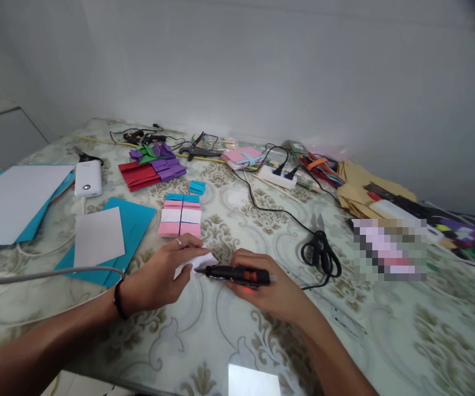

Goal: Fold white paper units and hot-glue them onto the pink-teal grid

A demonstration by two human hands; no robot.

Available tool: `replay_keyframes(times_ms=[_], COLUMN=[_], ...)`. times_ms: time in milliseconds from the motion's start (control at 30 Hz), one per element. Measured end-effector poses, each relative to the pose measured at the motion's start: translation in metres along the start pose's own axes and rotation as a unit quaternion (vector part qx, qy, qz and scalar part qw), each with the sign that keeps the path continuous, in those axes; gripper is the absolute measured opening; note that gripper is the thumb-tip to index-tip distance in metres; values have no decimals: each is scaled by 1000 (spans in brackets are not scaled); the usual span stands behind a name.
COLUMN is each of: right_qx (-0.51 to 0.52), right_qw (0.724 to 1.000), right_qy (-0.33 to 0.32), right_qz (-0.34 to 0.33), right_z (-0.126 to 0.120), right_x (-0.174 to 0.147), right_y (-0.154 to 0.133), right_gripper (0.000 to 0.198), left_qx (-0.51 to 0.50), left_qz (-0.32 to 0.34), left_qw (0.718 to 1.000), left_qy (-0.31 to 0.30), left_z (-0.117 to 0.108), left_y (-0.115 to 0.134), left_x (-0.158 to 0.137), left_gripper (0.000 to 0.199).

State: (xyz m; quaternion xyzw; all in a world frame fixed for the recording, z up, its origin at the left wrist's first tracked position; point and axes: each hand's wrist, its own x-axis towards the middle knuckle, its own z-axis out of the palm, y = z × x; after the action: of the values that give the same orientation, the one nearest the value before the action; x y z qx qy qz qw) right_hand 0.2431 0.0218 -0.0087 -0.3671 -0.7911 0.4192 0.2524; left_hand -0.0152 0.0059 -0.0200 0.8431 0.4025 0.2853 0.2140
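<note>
Your right hand (276, 301) is gripping a black glue gun (231, 274), pointing it at white paper (206, 260) just to its left, which your left hand (158, 279) is pinching; beyond, a pink-and-white paper piece (170, 215) is lying.

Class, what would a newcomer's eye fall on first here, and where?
Probably the black glue gun in the right hand, nozzle close to white paper in the left hand. Then the bright red folded paper, further back, left of centre, and black scissors lying right.
</note>
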Motion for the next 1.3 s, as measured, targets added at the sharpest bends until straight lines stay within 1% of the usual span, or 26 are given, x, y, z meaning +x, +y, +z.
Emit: replay_keyframes(times_ms=[300,467,667,900,1167,1300], right_qx=[-16,-13,-17,-3,3,-2], right_qw=[1000,1000,1000,1000,999,999], right_qy=[9,13,14,22,28,38], right_qz=[13,11,13,16,26,29], right_z=[5,6,6,7,5,4], right_x=[1,1,1,1,0,0], right_y=[3,5,5,6,6,7], right_gripper=[26,28,26,25,24,25], left_qx=[-10,-8,-16,-9,-5,-2], left_qz=[-9,0,-12,6,7,3], left_qw=[1000,1000,1000,1000,1000,1000], left_qy=[3,8,8,16,13,9], left_z=[0,0,-1,-1,-1,0], left_y=[-1,0,1,1,0,-1], left_x=[0,0,0,1,1,0], left_gripper=[51,50,51,48,46,47])
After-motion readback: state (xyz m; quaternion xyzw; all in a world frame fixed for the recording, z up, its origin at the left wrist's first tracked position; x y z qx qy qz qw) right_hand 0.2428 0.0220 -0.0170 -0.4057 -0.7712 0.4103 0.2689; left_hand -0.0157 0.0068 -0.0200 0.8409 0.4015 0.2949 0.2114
